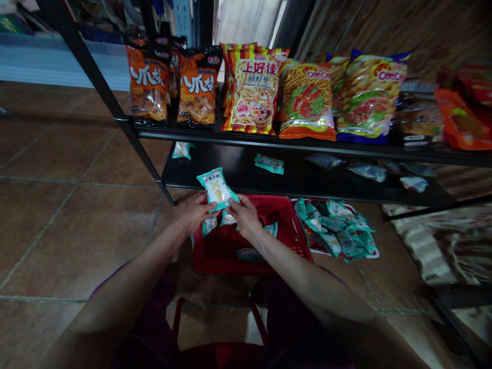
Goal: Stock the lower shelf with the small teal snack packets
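Observation:
Both my hands meet over a red basket (pixel 284 225) on the tiled floor. My left hand (pixel 196 212) and my right hand (pixel 244 215) together pinch a small teal-and-white snack packet (pixel 217 189) that stands up between them. More small packets hang below my fingers, partly hidden. A few packets lie inside the basket. A pile of the same teal packets (pixel 338 228) lies on the floor right of the basket.
A black metal shelf (pixel 269 141) stands ahead. Its upper board carries large orange, striped and yellow-green snack bags (pixel 251 95). Its low board (pixel 238 171) holds scattered small packets (pixel 269 163). A slanted black post (pixel 115 107) rises at the left.

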A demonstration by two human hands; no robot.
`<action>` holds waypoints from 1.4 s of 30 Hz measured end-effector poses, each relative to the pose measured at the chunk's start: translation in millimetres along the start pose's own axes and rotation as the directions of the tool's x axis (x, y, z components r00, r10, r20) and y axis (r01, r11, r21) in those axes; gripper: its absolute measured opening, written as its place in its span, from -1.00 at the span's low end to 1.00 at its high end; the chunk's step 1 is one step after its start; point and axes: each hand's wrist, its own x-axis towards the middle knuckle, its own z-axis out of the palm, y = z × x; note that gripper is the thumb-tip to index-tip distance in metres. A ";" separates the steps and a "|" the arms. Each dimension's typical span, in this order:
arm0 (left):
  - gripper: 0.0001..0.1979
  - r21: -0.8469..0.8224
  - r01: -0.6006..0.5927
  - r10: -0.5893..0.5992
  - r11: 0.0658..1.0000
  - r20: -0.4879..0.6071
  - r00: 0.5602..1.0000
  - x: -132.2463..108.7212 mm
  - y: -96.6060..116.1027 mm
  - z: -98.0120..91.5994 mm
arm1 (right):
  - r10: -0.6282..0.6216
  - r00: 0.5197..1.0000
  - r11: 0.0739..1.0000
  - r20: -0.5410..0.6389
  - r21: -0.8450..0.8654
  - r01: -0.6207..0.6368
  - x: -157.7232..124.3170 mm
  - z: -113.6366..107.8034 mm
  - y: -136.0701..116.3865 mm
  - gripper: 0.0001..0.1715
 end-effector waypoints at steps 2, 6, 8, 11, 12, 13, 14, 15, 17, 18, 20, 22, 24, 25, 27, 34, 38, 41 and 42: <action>-0.68 0.066 -0.026 0.027 0.997 -0.025 0.999 1.2 -1.5 -0.2 | -0.042 0.999 0.999 -0.003 -0.016 0.042 -0.2 0.6 -0.4 -0.59; -0.58 0.098 -0.123 0.136 0.988 -0.136 0.981 2.8 -3.2 1.8 | -0.154 0.988 0.986 0.019 -0.065 0.155 1.0 1.0 -0.8 -0.62; -0.55 0.067 -0.154 0.164 0.986 -0.181 0.970 1.6 -1.9 4.2 | -0.209 0.977 0.972 0.033 -0.099 0.211 2.6 0.5 -0.1 -0.63; -0.61 0.028 -0.126 0.129 0.992 -0.145 0.981 -2.6 2.4 8.0 | -0.285 0.957 0.940 0.055 -0.177 0.291 5.8 -1.1 2.8 -0.67; -0.63 0.016 -0.107 0.108 0.994 -0.125 0.986 -4.0 4.1 8.9 | -0.309 0.949 0.926 0.066 -0.207 0.316 7.1 -1.7 4.1 -0.69; -0.65 0.001 -0.089 0.089 0.996 -0.107 0.990 -5.3 5.6 9.5 | -0.329 0.941 0.910 0.079 -0.238 0.339 8.2 -2.3 5.5 -0.70; -0.66 -0.021 -0.074 0.072 0.997 -0.091 0.993 -6.2 7.1 9.9 | -0.345 0.934 0.894 0.097 -0.267 0.359 9.1 -2.8 6.7 -0.72; -0.67 -0.050 -0.060 0.056 0.997 -0.078 0.995 -6.8 8.3 9.9 | -0.357 0.926 0.879 0.120 -0.293 0.377 9.8 -3.2 7.6 -0.73; -0.72 -0.119 -0.033 0.026 0.992 -0.059 0.998 -6.7 10.3 9.0 | -0.375 0.910 0.845 0.176 -0.339 0.413 9.8 -3.6 8.0 -0.75; -0.74 -0.153 -0.021 0.013 0.988 -0.052 0.999 -6.1 11.2 8.2 | -0.388 0.898 0.821 0.207 -0.366 0.439 9.0 -3.5 7.4 -0.76; -0.78 -0.207 -0.001 -0.006 0.978 -0.033 0.999 -4.1 12.6 5.9 | -0.438 0.853 0.735 0.283 -0.434 0.521 5.7 -3.0 4.6 -0.79; -0.80 -0.240 0.010 -0.011 0.971 -0.002 1.000 -1.7 14.1 3.2 | -0.489 0.783 0.595 0.384 -0.510 0.622 0.8 -2.1 0.4 -0.81; -0.81 -0.258 0.011 -0.003 0.966 0.029 1.000 0.6 15.6 1.0 | -0.516 0.707 0.445 0.483 -0.555 0.703 -4.3 -1.2 -3.6 -0.81; -0.81 -0.262 0.010 0.000 0.965 0.037 0.999 1.7 16.2 0.1 | -0.524 0.673 0.380 0.522 -0.564 0.734 -6.3 -0.9 -4.8 -0.79; -0.82 -0.266 0.007 0.001 0.964 0.030 1.000 3.4 17.1 -0.6 | -0.535 0.606 0.269 0.589 -0.561 0.783 -8.5 -1.0 -5.5 -0.77; -0.81 -0.238 -0.065 0.055 0.969 -0.051 0.997 4.1 17.5 2.8 | -0.475 0.378 -0.145 0.795 -0.494 0.857 -7.0 -7.7 -1.1 -0.71; -0.75 -0.270 -0.091 0.062 0.959 -0.114 0.992 2.9 20.9 3.7 | -0.393 0.332 -0.270 0.858 -0.452 0.850 -9.9 -9.7 -2.2 -0.73; -0.77 -0.309 -0.091 0.044 0.947 -0.154 0.987 4.1 22.1 3.1 | -0.373 0.301 -0.330 0.877 -0.429 0.841 -13.1 -9.0 -2.1 -0.73; -0.79 -0.324 -0.090 0.036 0.942 -0.168 0.985 4.9 22.0 2.6 | -0.366 0.293 -0.350 0.883 -0.422 0.836 -14.1 -8.6 -1.9 -0.73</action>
